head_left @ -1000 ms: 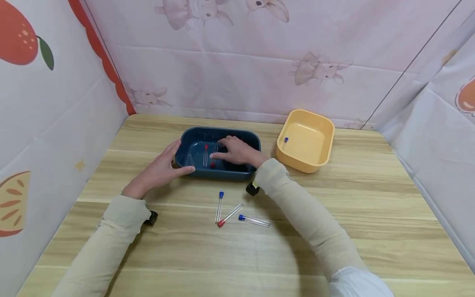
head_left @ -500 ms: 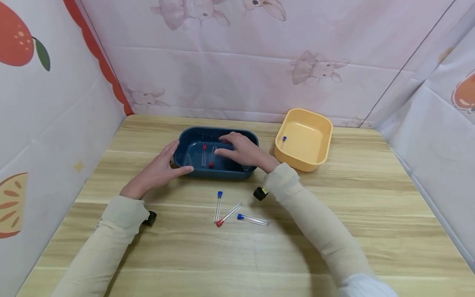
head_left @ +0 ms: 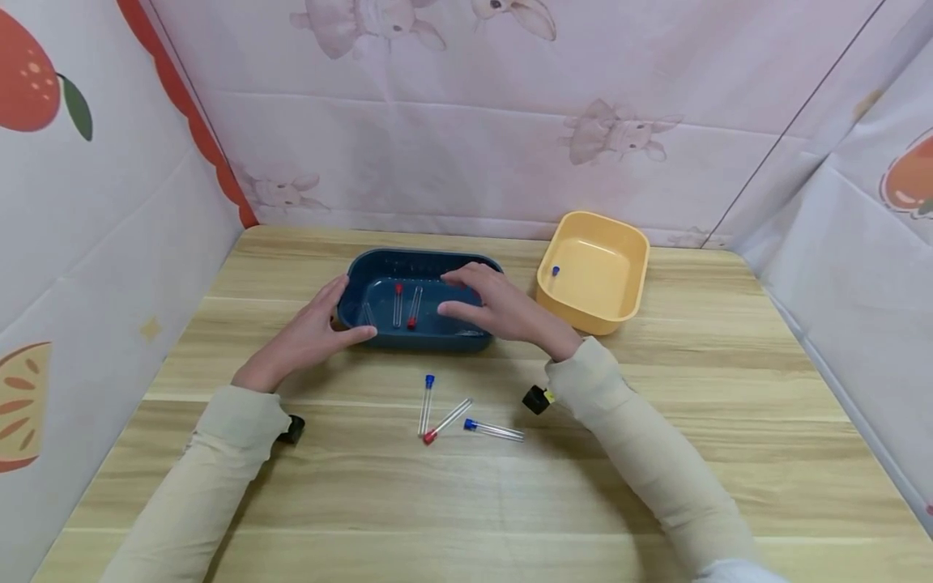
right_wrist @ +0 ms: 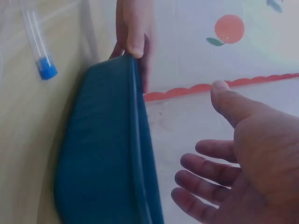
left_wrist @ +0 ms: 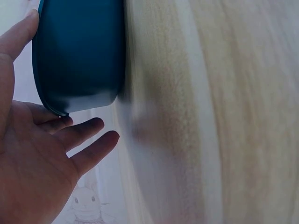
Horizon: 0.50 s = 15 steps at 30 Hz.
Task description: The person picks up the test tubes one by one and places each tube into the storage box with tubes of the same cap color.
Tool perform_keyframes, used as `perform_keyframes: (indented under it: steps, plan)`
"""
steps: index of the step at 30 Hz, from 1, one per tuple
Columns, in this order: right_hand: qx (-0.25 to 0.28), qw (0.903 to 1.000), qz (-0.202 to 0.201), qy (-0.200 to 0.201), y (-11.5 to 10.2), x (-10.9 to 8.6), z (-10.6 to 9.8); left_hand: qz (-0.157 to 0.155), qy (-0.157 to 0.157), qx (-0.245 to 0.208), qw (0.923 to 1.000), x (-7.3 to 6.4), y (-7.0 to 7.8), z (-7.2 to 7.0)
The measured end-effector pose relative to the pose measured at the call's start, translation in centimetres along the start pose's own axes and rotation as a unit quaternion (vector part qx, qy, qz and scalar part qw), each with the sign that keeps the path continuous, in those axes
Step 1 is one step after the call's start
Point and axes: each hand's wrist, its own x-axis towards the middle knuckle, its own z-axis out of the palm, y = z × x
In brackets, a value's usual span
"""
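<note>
Below the person's L hand (head_left: 308,330) & R hand (head_left: 501,306): wood-grain table (head_left: 408,506). Btwn hands: dk-blue bin (head_left: 430,341). R of R hand: yellow bin (head_left: 579,318). L hand spread wide, touching dk-blue bin's L end; R hand wide, over its R part. Btwn hands, inside: 2 red-capped tubes (head_left: 398,306). Short of hands: 3 loose tubes (head_left: 448,421), 2 blue-capped, 1 red. In yellow bin: blue cap (head_left: 555,270).

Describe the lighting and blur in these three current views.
Head view: bright and mostly crisp, with a soft shadow beside the right sleeve on the wooden table; left wrist view: dim, with blurred wood grain and a pale smear beside the dark blue basin; right wrist view: hazy, brightest at upper right, the blue-capped test tube slightly soft.
</note>
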Motion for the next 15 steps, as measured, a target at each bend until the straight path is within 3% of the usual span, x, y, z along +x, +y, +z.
perform_keyframes:
  steps: [15]
  plan:
    - [0.018, 0.9998, -0.007, 0.005, -1.8, -4.2, -0.5, 0.002, -0.001, -0.003, 1.0000, 0.1, 0.0, 0.0]
